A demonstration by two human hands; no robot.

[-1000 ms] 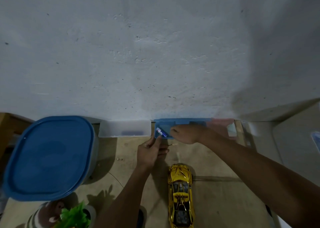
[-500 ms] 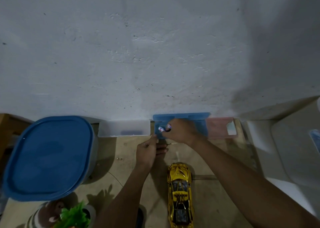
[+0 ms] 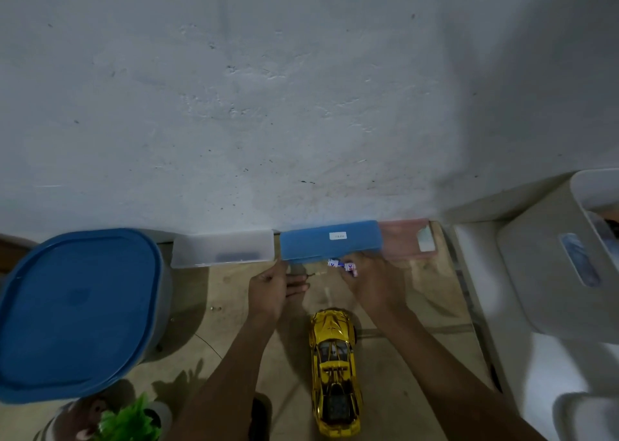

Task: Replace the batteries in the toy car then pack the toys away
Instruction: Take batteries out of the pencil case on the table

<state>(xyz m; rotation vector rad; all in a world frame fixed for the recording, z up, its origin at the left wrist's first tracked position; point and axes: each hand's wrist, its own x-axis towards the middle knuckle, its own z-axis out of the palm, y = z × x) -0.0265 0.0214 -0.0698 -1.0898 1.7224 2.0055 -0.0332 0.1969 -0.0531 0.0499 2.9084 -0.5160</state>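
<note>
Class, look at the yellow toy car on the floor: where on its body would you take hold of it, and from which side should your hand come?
Grip the yellow toy car across its middle, at the cabin, with fingers on its two long flanks, coming down from above. It stands on its wheels, lengthwise, nose toward the wall, with bare floor on both sides, so the flanks look reachable. The right hand already holds batteries, so the left hand probably suits better.

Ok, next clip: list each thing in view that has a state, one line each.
blue case: lid down, looks closed, against the wall.
clear case: closed, dark item inside.
pink case: closed, partly blurred.
batteries: held in the right hand, off the table.
left hand: at the blue case's left corner, holding nothing visible.
yellow toy car: upright on its wheels, untouched.
big blue-lidded tub: lid on.
white bin: open-topped.
</note>
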